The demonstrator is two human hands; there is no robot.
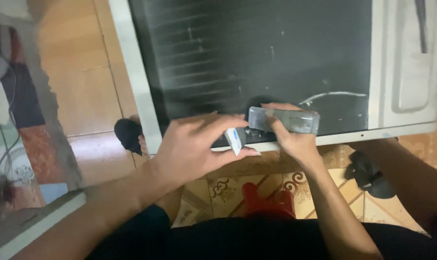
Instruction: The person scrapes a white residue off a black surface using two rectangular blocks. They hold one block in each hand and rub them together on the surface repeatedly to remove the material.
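1. A large dark panel (276, 58) with a pale frame (141, 86) is laid flat on the tiled floor (83, 86); it is taken as the landmark.
2. A clear oblong block (284, 120) is held at the panel's near edge by the right hand (295, 139). The fingers are clamped along its sides, thumb on the near face, probably so that it is kept pressed to the dark surface.
3. The block's long axis is seen running roughly parallel to the panel's near frame rail, one end toward the panel's right side, the other toward the left hand.
4. A small white-and-blue piece (234, 140) is pinched between thumb and fingertips of the left hand (194, 144), just over the panel's near rail. The other fingers are spread apart, seemingly for fine control.
5. The piece is tilted, its long axis slanting away from the rail.
6. A red object (266, 202) lies on the patterned floor below the panel's near edge; its kind cannot be told.
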